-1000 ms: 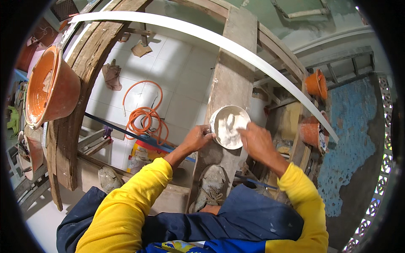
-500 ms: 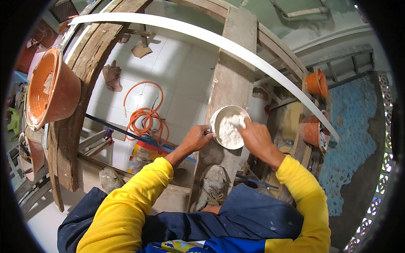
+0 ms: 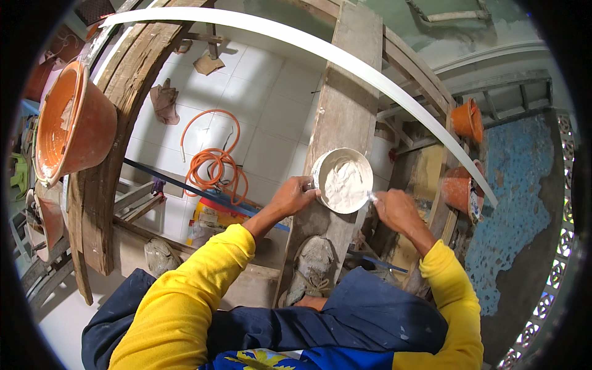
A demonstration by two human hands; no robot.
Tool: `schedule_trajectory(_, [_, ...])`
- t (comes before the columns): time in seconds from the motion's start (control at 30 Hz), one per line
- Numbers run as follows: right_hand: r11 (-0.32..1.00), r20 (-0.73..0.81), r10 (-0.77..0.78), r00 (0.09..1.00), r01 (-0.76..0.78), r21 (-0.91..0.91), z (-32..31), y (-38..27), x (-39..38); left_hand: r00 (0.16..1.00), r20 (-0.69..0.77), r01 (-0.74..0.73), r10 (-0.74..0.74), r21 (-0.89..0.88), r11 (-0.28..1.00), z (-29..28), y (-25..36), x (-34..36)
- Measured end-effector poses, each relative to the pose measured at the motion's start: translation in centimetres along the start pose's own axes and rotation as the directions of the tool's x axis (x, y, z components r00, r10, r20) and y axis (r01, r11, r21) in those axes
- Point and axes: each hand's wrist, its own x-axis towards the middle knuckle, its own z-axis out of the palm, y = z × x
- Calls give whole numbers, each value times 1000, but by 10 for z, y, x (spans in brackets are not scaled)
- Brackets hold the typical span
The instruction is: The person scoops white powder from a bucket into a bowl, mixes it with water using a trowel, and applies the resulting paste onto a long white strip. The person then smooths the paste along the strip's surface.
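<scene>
My left hand (image 3: 295, 195) is closed on the left side of a round pale bowl (image 3: 369, 168), thumb toward the rim. Thick white paste (image 3: 345, 185) lies inside, its surface swirled into ridges. The bowl is above a narrow wooden plank (image 3: 351, 111); whether it touches the wood cannot be seen. By the bowl's right rim, my right hand (image 3: 398, 209) is closed around a small whitish tool (image 3: 372, 197). Most of that tool is hidden by the fingers, so its kind is unclear. Yellow sleeves cover both forearms.
A long white strip (image 3: 345, 61) crosses beyond the bowl. Orange buckets stand at the left (image 3: 95, 132) and right (image 3: 456, 190). An orange hose (image 3: 213, 169) lies coiled on the tiled floor below. My dirty shoe (image 3: 313, 259) rests on the plank.
My right hand has moved from over the paste to outside the right rim, and the whitish tool now shows. The bowl appears slightly farther right, still in my left hand.
</scene>
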Motion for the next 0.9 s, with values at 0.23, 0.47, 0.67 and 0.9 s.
schedule_trajectory(0.23, [911, -36, 83, 996, -61, 408, 0, -23, 19, 992, 101, 86, -74, -114, 990, -2, 1, -1])
schedule_trajectory(0.47, [941, 10, -113, 994, 104, 321, 2, -10, 24, 998, 59, 21, -10, -191, 981, -4, -5, -6])
schedule_trajectory(0.67, [947, -169, -184, 968, 220, 235, -2, -17, 27, 985, 110, 158, -131, -293, 943, 3, 5, -9])
schedule_trajectory(0.9, [980, -214, -59, 975, 97, 173, -19, -40, 39, 999, 44, 32, -21, -248, 968, 2, 1, -13])
